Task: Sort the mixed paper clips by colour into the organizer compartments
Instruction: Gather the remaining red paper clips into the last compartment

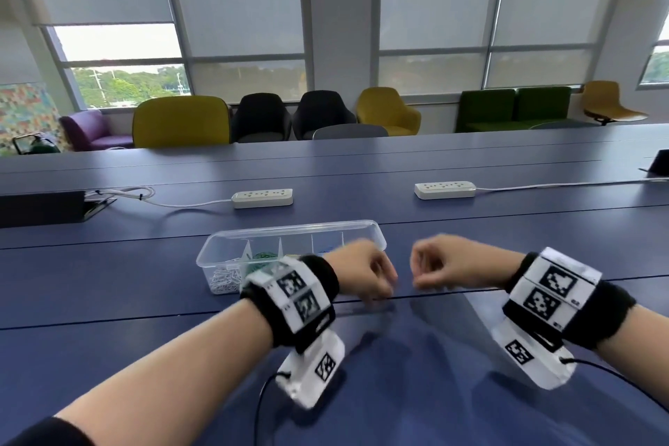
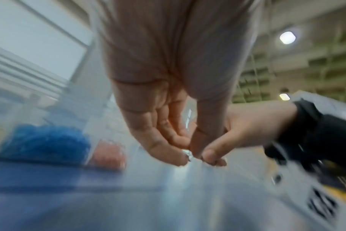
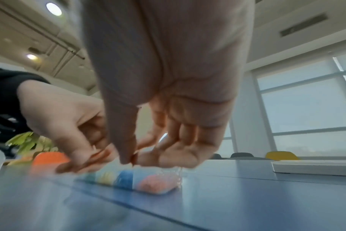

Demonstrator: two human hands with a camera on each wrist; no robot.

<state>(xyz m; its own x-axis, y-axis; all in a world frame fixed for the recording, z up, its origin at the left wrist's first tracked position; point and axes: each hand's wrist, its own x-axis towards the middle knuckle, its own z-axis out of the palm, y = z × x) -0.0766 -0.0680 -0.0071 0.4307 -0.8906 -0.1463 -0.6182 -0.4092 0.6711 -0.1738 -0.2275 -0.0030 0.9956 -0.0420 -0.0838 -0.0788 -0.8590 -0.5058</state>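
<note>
Behind left hand point(image 1: 362, 273), organizer point(image 1: 221, 253) half hidden; fingertip contents blurred.

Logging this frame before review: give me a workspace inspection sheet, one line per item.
Surface: blue table, seams running across.
Job's things: clear organizer with dividers; white clips, green clips, blue clips and pink clips each in their own compartment.
Clutter: two power strips beyond the organizer.
Grippers: left hand pinches a small silvery clip at its fingers; right hand curled beside it, contents too blurred to tell.
Cables: strip leads; black wrist-camera wires.
Surroundings: chairs, green sofa, blinds on the windows.
</note>
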